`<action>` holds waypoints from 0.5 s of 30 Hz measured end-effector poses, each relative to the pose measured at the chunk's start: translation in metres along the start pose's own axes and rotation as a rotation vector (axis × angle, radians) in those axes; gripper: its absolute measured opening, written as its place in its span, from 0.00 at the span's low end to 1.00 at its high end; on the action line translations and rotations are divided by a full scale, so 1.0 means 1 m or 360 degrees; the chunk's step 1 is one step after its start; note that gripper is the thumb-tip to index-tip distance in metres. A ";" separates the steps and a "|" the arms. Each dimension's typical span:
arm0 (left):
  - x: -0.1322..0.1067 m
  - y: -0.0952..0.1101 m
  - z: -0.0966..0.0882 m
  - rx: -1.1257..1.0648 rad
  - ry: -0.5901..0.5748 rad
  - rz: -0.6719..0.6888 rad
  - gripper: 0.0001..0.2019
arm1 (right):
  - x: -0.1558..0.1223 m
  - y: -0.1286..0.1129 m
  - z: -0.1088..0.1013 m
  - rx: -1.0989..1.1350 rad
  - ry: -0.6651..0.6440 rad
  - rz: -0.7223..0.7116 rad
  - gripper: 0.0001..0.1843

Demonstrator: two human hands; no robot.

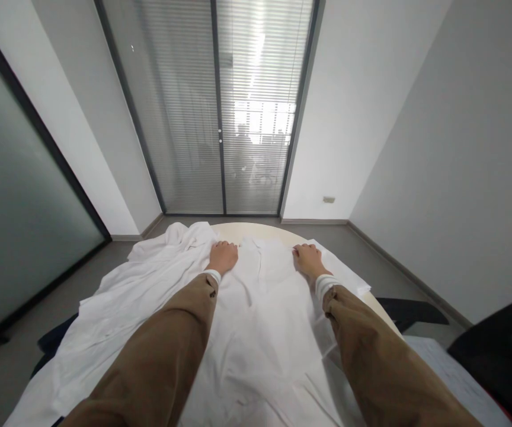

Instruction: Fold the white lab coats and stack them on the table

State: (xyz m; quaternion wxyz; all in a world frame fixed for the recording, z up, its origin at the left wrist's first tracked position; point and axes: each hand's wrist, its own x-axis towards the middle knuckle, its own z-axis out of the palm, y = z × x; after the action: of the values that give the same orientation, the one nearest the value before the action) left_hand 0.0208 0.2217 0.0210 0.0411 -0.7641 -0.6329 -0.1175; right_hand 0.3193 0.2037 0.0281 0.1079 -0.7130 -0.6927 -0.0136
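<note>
A white shirt (pixel 269 308) lies spread over a round table, with some wrinkles and a short seam line near its far end. My left hand (pixel 224 257) rests at the far left of it, fingers curled down on the fabric. At the far right edge my right hand (pixel 308 260) has its fingers closed on the cloth, thumb side inward. To the left, more white cloth (pixel 149 296) lies bunched in folds and hangs toward the table's near side; whether it belongs to the same shirt I cannot tell. Brown sleeves with white cuffs cover both my arms.
The pale table's rim (pixel 256 227) shows at the far side. Dark chairs (pixel 505 350) stand at the right, near a pale, patterned item (pixel 451 367). Beyond are a glass door with blinds (pixel 220 118), white walls and a frosted panel (pixel 20 178) on the left.
</note>
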 end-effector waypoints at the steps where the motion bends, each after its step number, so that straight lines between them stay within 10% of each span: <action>1: 0.002 -0.002 0.001 -0.0001 0.0008 -0.0030 0.22 | 0.001 0.003 0.001 0.0002 0.0005 0.0014 0.21; 15: 0.023 0.002 0.002 -0.0483 0.0009 -0.0277 0.13 | 0.006 -0.010 -0.007 0.0092 -0.0202 0.0221 0.36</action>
State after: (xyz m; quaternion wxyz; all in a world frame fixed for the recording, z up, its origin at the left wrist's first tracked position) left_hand 0.0271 0.2442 0.0242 -0.0832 -0.7036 -0.6716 -0.2169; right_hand 0.3108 0.2089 0.0374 0.0850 -0.7552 -0.6473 0.0589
